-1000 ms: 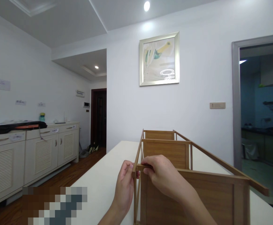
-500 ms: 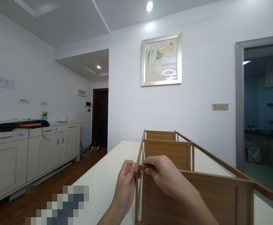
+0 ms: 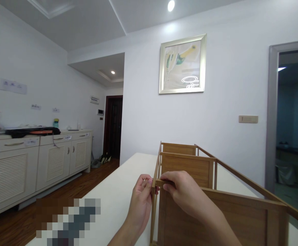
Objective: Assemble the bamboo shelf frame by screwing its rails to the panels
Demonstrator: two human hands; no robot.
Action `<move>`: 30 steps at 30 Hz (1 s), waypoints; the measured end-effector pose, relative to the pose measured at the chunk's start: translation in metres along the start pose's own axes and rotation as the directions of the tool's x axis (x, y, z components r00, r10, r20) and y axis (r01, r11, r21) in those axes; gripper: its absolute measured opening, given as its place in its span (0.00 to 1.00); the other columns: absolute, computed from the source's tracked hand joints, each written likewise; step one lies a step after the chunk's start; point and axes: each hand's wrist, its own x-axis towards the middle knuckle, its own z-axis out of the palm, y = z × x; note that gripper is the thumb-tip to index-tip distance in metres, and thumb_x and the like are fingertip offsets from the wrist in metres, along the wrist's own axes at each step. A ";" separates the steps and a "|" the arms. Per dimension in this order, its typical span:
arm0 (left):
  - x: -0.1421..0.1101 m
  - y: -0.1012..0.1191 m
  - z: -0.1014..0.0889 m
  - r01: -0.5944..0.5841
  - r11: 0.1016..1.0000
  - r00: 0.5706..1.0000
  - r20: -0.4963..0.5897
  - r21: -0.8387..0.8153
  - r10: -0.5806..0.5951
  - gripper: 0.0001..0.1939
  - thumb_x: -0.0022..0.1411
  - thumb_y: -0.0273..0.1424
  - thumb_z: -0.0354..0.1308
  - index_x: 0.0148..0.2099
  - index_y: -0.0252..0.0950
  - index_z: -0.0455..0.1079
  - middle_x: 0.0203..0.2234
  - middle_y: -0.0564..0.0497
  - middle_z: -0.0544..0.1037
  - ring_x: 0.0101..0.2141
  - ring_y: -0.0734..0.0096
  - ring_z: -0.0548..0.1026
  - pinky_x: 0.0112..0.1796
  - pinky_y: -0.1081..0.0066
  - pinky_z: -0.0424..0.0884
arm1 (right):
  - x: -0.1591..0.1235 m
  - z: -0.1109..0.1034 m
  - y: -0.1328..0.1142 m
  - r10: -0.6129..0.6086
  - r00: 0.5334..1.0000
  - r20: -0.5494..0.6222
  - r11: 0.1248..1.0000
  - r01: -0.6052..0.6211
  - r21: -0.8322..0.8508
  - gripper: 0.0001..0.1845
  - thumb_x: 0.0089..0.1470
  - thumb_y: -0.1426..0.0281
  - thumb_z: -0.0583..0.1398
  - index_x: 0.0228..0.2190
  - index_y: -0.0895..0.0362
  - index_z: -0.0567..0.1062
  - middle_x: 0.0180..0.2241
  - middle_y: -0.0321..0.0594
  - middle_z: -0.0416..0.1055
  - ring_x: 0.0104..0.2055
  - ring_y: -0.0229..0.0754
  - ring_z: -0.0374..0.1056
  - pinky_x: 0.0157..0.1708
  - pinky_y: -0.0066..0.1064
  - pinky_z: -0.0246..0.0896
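A brown wooden shelf rack (image 3: 241,218) lies on its side, its shelf boards standing upright one behind another between long thin rails. At its near left corner my left hand (image 3: 141,201) is closed around the left rail (image 3: 157,167), thumb and fingers pinching it. Just to the right, my right hand (image 3: 186,189) grips the top edge of the nearest shelf board by its left end, thumb on the near side. The two hands almost meet at this joint. Whether a small fastener sits between the fingers is hidden.
Beneath the rack is a white table (image 3: 113,191). A long right rail (image 3: 251,181) slants toward me and juts past the nearest board. White cabinets (image 3: 54,164) line the left wall, a framed picture (image 3: 182,65) hangs ahead, and a doorway stands at right.
The view has turned slightly left, so everything sits a little farther right in the picture. Both hands keep the same hold at the corner of the rack.
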 end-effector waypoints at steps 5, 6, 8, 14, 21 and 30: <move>-0.002 0.002 0.001 0.006 1.000 1.000 -0.002 -0.009 -0.006 0.10 0.61 0.37 0.63 0.36 0.37 0.66 0.28 0.55 0.71 0.31 0.74 0.69 0.37 0.71 0.64 | -0.001 -0.001 0.001 -0.022 1.000 -0.001 1.000 0.022 0.020 0.10 0.54 0.75 0.54 0.29 0.55 0.76 0.28 0.38 0.74 0.31 0.39 0.66 0.32 0.27 0.52; -0.002 0.002 0.001 0.005 1.000 1.000 -0.003 -0.011 -0.005 0.10 0.61 0.37 0.62 0.36 0.37 0.66 0.27 0.55 0.71 0.30 0.75 0.68 0.36 0.72 0.64 | -0.002 -0.001 0.001 -0.024 1.000 0.000 0.999 0.024 0.026 0.10 0.54 0.75 0.54 0.30 0.55 0.76 0.29 0.37 0.74 0.31 0.39 0.66 0.32 0.27 0.52; -0.002 0.002 0.002 0.003 1.000 1.000 -0.003 -0.012 -0.003 0.10 0.62 0.36 0.62 0.36 0.37 0.66 0.27 0.56 0.70 0.29 0.76 0.67 0.35 0.72 0.63 | -0.002 -0.002 0.000 -0.025 1.000 0.002 0.999 0.024 0.027 0.10 0.54 0.74 0.54 0.29 0.54 0.76 0.29 0.37 0.74 0.31 0.39 0.66 0.32 0.27 0.52; -0.001 -0.001 0.000 -0.004 1.000 1.000 -0.006 -0.004 0.004 0.11 0.62 0.37 0.62 0.36 0.37 0.65 0.27 0.55 0.70 0.30 0.75 0.68 0.36 0.71 0.64 | 0.000 0.001 0.001 -0.008 1.000 0.004 1.000 0.008 0.011 0.10 0.54 0.75 0.55 0.28 0.55 0.76 0.28 0.38 0.75 0.31 0.39 0.66 0.32 0.27 0.51; 0.000 -0.001 0.000 -0.006 1.000 1.000 -0.006 0.006 0.006 0.12 0.61 0.38 0.62 0.37 0.38 0.64 0.27 0.55 0.72 0.30 0.75 0.68 0.35 0.72 0.63 | -0.001 -0.002 -0.001 -0.016 1.000 0.011 1.000 0.016 0.025 0.10 0.54 0.74 0.55 0.29 0.54 0.76 0.29 0.38 0.75 0.31 0.40 0.66 0.32 0.28 0.52; 0.000 -0.001 0.000 -0.017 1.000 1.000 -0.010 0.003 0.017 0.13 0.60 0.39 0.64 0.37 0.37 0.65 0.27 0.54 0.73 0.29 0.75 0.69 0.35 0.72 0.64 | 0.000 0.000 -0.001 -0.020 1.000 0.021 0.999 0.019 0.040 0.11 0.53 0.75 0.55 0.30 0.54 0.77 0.28 0.38 0.75 0.31 0.39 0.67 0.32 0.28 0.52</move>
